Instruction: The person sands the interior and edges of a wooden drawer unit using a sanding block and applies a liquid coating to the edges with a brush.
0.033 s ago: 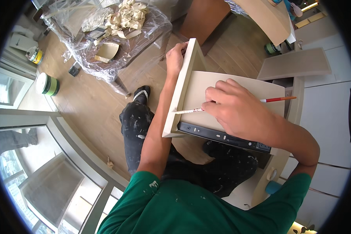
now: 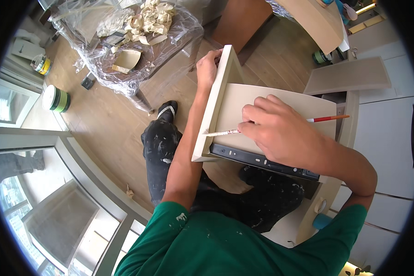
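Note:
A pulled-out cream drawer (image 2: 280, 99) lies in front of me, its raised front panel (image 2: 215, 99) facing left. At that panel's far end, my left hand (image 2: 208, 69) is closed on the edge, with some fingertips hidden behind it. My right hand (image 2: 276, 126) pinches a thin paintbrush (image 2: 326, 118) with a red and orange handle end and a paint-smeared shaft. The bristles touch the panel's top edge near its closer end. A black metal drawer slide (image 2: 262, 161) runs along the drawer's near side, below my right hand.
A plastic-wrapped table (image 2: 170, 57) at far left carries crumpled masking paper (image 2: 152, 23). Paint buckets (image 2: 56, 99) stand on the wood floor (image 2: 106, 124). A glass door frame (image 2: 92, 170) is at left, white cabinets (image 2: 386, 138) at right. A teal item (image 2: 323, 221) sits lower right.

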Tool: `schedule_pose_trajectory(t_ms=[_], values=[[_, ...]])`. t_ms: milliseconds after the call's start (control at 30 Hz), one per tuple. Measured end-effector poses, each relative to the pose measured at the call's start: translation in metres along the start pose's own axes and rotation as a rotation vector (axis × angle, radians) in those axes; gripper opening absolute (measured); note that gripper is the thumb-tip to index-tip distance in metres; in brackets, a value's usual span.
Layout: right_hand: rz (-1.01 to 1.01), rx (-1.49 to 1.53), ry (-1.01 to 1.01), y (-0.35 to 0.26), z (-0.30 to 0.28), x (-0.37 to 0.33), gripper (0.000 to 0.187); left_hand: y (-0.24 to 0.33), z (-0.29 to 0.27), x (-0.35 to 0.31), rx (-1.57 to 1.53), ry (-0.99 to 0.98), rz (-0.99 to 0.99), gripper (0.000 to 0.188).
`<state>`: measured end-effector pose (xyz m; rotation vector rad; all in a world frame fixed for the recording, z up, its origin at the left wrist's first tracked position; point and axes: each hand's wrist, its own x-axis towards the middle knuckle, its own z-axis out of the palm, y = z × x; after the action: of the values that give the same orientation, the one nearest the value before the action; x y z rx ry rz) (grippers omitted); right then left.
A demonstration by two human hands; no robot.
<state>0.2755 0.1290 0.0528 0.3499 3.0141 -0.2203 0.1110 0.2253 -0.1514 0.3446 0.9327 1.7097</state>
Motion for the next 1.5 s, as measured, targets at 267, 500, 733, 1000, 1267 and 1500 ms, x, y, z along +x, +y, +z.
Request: schedule_pose_trajectory(t_ms=[267, 500, 733, 1000, 1267, 1500], values=[[0.003, 0.043, 0.018, -0.004, -0.004, -0.002, 0.023, 0.005, 0.001, -0.004, -0.012, 0.001, -0.020, 0.034], [-0.008, 0.094, 0.031, 0.002, -0.008, 0.002, 0.023, 0.004, 0.001, -0.003, -0.025, -0.007, -0.021, 0.033], [-0.023, 0.069, 0.042, 0.006, 0.002, 0.008, 0.018, 0.002, 0.001, -0.001, -0.021, -0.003, -0.005, 0.033], [-0.035, 0.129, 0.052, 0.005, -0.004, 0.008, 0.021, -0.001, -0.001, 0.001, -0.042, 0.002, -0.006, 0.034], [-0.018, 0.031, 0.059, 0.006, 0.000, 0.008, 0.025, 0.004, 0.002, -0.004, 0.026, 0.014, 0.017, 0.032], [-0.059, 0.096, 0.021, -0.001, 0.000, 0.010, 0.025, 0.002, 0.001, 0.000, -0.045, 0.011, -0.043, 0.033]])
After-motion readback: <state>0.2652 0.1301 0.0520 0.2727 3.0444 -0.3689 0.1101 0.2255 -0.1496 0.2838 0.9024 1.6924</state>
